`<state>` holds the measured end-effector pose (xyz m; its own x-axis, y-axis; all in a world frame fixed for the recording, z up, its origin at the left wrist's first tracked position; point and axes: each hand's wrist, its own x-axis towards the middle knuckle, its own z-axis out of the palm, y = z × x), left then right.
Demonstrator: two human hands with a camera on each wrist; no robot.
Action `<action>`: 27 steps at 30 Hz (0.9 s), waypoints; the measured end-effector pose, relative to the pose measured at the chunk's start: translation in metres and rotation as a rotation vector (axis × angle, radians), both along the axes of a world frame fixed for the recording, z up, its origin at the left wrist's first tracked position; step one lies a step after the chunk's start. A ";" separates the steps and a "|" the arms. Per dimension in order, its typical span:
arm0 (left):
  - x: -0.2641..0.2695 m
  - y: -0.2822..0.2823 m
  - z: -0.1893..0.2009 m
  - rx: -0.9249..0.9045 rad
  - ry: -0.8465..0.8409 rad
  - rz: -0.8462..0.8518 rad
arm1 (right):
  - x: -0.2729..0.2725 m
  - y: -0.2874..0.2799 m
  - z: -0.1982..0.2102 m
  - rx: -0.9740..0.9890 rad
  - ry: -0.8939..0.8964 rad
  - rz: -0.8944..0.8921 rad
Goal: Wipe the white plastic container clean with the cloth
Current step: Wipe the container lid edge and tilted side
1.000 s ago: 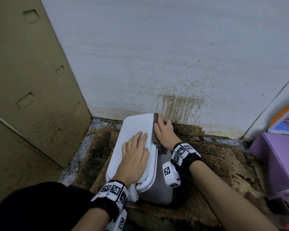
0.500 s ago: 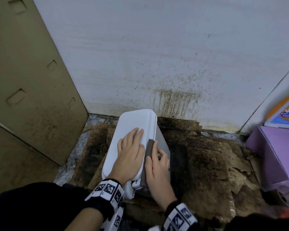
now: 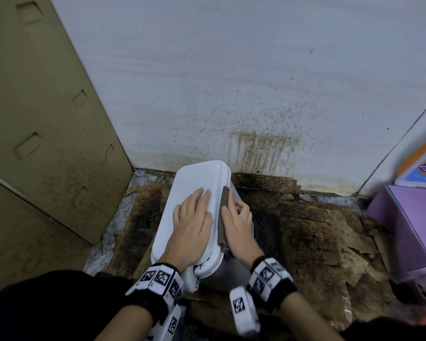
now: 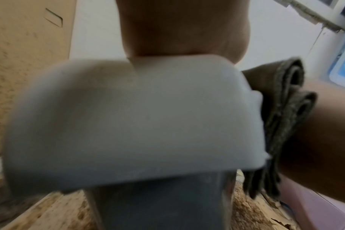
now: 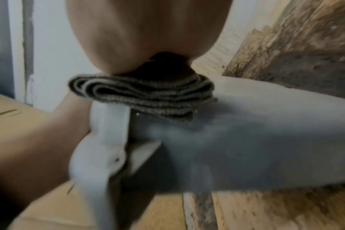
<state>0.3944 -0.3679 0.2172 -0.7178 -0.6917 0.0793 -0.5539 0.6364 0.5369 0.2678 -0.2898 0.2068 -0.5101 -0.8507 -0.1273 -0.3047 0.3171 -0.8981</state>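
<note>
The white plastic container [image 3: 197, 183] stands on the floor near the wall with its lid closed. My left hand [image 3: 193, 215] lies flat on the lid, fingers straight, holding it down. My right hand [image 3: 236, 217] grips a folded grey-brown cloth [image 3: 223, 217] and presses it against the right edge of the lid, about midway along. In the left wrist view the lid [image 4: 128, 116] fills the frame, with the cloth [image 4: 281, 124] at its right side. The right wrist view shows the folded cloth [image 5: 144, 95] under my palm, on the container [image 5: 246, 132].
A tan metal cabinet [image 3: 47, 119] stands close on the left. A stained white wall [image 3: 231, 94] rises right behind the container. The floor is dirty, peeling board [image 3: 305, 230]. A purple box [image 3: 408, 217] and an orange-blue package [image 3: 423, 166] sit at the right.
My right hand drew the cloth along the lid's right edge from the far end toward me, then moved back to the middle. The left hand stayed flat on the lid.
</note>
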 end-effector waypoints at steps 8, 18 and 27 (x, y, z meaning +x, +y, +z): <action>-0.002 0.000 0.003 0.033 0.013 0.010 | -0.020 -0.027 0.001 0.003 -0.042 -0.019; -0.004 0.003 0.002 0.005 0.016 0.000 | 0.057 0.041 -0.008 -0.102 -0.097 -0.148; -0.018 0.015 0.003 -0.034 -0.020 -0.028 | 0.050 0.052 -0.008 -0.106 -0.093 -0.211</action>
<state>0.3762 -0.3534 0.2202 -0.7383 -0.6688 0.0874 -0.5464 0.6691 0.5038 0.3174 -0.2377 0.1992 -0.6678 -0.7380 -0.0973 -0.1566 0.2670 -0.9509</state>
